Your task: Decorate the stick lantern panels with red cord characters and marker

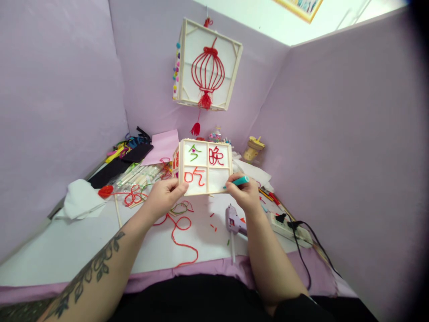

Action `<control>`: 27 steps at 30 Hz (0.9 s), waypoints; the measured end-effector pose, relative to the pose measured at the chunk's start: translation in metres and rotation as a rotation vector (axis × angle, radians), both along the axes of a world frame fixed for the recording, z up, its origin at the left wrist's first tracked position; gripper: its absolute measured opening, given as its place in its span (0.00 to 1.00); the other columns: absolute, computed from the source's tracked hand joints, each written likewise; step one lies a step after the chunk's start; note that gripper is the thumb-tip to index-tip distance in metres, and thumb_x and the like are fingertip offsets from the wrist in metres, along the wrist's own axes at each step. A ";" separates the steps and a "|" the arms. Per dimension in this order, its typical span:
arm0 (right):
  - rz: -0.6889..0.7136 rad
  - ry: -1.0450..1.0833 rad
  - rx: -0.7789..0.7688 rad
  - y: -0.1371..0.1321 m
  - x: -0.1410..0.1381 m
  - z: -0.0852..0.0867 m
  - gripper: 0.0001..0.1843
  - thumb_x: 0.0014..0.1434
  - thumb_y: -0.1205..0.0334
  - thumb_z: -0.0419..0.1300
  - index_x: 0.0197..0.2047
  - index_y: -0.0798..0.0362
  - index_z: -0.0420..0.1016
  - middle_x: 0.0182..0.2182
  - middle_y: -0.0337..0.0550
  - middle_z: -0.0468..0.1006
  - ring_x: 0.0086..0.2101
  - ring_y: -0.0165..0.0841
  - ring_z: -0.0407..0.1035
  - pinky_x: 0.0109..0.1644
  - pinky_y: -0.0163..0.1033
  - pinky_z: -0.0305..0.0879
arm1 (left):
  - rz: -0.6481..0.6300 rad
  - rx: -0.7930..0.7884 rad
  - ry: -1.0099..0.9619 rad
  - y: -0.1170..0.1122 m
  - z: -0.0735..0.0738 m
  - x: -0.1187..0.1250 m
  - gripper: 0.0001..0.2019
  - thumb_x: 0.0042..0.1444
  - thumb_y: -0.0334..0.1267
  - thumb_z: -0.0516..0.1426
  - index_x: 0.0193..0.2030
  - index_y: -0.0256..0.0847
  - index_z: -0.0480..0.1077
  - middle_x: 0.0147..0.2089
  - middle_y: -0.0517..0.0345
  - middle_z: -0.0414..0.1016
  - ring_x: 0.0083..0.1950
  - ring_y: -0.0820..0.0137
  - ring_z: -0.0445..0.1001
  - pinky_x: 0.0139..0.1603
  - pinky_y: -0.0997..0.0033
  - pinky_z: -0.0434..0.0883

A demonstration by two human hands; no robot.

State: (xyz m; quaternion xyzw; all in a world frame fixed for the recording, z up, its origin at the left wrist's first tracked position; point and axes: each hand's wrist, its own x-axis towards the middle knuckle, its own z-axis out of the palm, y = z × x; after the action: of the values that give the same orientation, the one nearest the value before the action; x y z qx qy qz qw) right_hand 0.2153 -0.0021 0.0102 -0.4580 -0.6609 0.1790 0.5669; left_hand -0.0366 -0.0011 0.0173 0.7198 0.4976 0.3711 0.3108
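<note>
My left hand [165, 196] grips the lower left corner of a small lantern box [219, 178], thumb on its front. Pale wooden sticks divide that white face into panes, three of which carry Chinese characters formed in green, dark red and orange-red strands. The lower right pane is blank. At this pane's right edge, my right hand [246, 192] is closed around a teal marker [241, 180] and also touches the frame. The marker's lower end is partly covered by the fingers. Below the box, a lilac glue gun [233, 219] stands on the white tabletop.
Above hangs a bigger box [187, 71] bearing a red lantern design. Red yarn [181, 244] trails over the table. A power strip [291, 232] with black cables lies at right, a white cloth [82, 199] at left. Purple partition walls [335, 112] enclose the table.
</note>
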 end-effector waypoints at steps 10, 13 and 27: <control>0.015 0.026 -0.013 0.001 0.002 0.000 0.03 0.45 0.66 0.58 0.23 0.51 0.69 0.16 0.32 0.63 0.18 0.26 0.54 0.22 0.34 0.51 | -0.010 0.008 0.013 0.000 0.001 0.001 0.22 0.55 0.56 0.50 0.21 0.39 0.58 0.21 0.64 0.54 0.25 0.74 0.56 0.27 0.73 0.54; 0.013 0.084 -0.010 0.001 0.002 -0.003 0.02 0.47 0.65 0.59 0.24 0.51 0.70 0.18 0.33 0.64 0.19 0.26 0.55 0.22 0.34 0.52 | -0.006 -0.002 0.015 0.000 0.000 0.001 0.22 0.55 0.56 0.49 0.21 0.39 0.60 0.21 0.64 0.54 0.26 0.73 0.56 0.28 0.73 0.54; 0.016 0.008 -0.016 0.004 0.005 -0.003 0.03 0.46 0.67 0.58 0.23 0.51 0.69 0.17 0.32 0.63 0.19 0.26 0.54 0.23 0.35 0.51 | -0.010 0.026 0.008 -0.002 0.002 0.003 0.22 0.55 0.55 0.50 0.20 0.40 0.56 0.20 0.65 0.54 0.24 0.75 0.56 0.26 0.74 0.54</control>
State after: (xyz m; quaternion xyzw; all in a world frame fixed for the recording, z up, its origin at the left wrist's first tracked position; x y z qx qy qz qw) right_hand 0.2202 0.0014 0.0068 -0.4564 -0.6608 0.1909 0.5644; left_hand -0.0341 -0.0027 0.0188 0.7276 0.4904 0.3733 0.3013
